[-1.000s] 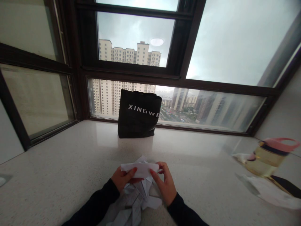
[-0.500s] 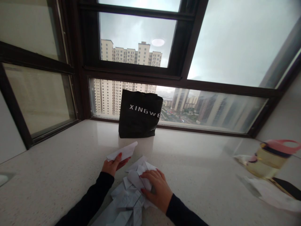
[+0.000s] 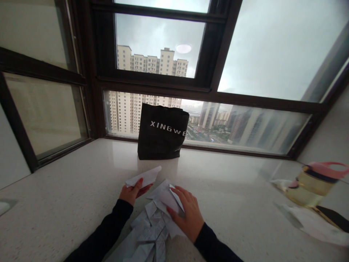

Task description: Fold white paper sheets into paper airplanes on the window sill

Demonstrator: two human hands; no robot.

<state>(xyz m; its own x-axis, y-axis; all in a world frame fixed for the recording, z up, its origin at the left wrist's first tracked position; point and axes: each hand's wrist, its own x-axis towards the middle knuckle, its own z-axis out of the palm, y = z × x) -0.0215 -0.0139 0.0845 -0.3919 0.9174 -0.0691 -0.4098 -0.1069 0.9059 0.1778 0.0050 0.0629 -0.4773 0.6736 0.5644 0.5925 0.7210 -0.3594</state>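
Note:
My left hand (image 3: 133,191) pinches a folded white paper (image 3: 144,176) between thumb and fingers, above the counter. To its right, my right hand (image 3: 188,211) is closed around another folded sheet (image 3: 171,202), thumb on the near side and fingers over the far edge. Below and between the hands lies a loose pile of folded papers (image 3: 149,231), overlapping and running toward the bottom edge. Faint marks show on some of them. The right hand's sheet is partly covered by its fingers.
A black bag (image 3: 162,142) with white lettering stands upright by the window. At the right are a yellowish bottle (image 3: 313,185) with a pink lid, a white plastic packet (image 3: 313,223) and a dark phone-like object (image 3: 334,216). All rest on the speckled white counter (image 3: 231,189).
My right hand has shifted slightly right, and a folded paper now shows in its grasp, tilted up from the pile. My left hand has moved a little right with its paper.

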